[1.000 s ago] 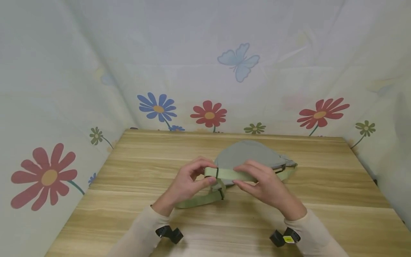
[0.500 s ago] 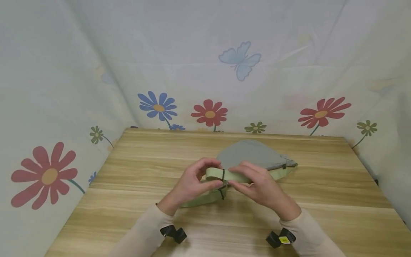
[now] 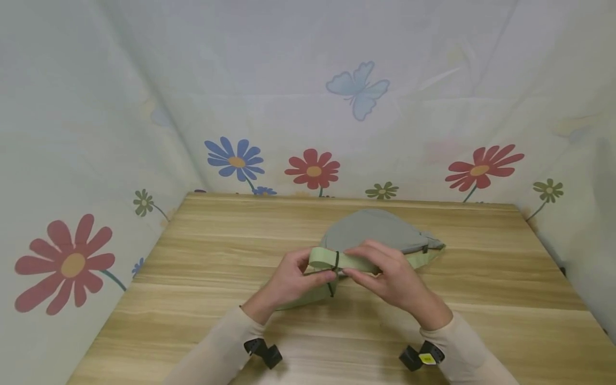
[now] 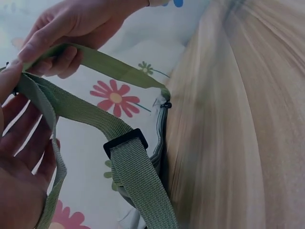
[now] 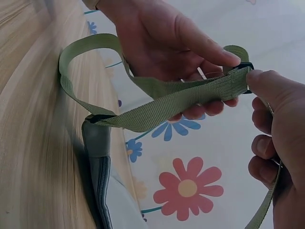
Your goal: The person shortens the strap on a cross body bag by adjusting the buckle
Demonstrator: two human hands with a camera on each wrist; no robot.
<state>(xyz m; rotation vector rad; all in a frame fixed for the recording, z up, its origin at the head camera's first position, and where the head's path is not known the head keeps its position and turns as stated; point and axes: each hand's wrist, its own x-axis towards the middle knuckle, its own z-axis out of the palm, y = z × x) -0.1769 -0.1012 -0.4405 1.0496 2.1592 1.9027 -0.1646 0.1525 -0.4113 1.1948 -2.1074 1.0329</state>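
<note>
A grey-green waist bag [image 3: 370,230] lies on the table behind both hands. Its light green webbing strap [image 3: 358,263] is lifted in front, folded into a small loop through a black slider buckle [image 3: 337,260]. My left hand [image 3: 289,278] pinches the strap by the buckle, thumb below the loop. From the other side my right hand [image 3: 395,275] pinches the strap; its thumb meets the buckle [image 5: 246,71] in the right wrist view. A second black slider [image 4: 126,143] sits lower on the strap in the left wrist view. Fingers partly hide the strap's path.
The wooden table [image 3: 216,230] extends around the bag, its back edge meeting a flower-print cloth [image 3: 269,80]. The bag's zippered edge [image 5: 102,186] shows in the right wrist view. Small black devices [image 3: 264,353] are strapped to both wrists.
My left hand has shifted slightly right, and my right hand has slid left along the strap to the buckle. The loop has become rounder and stands out more. The bag stays nearly still.
</note>
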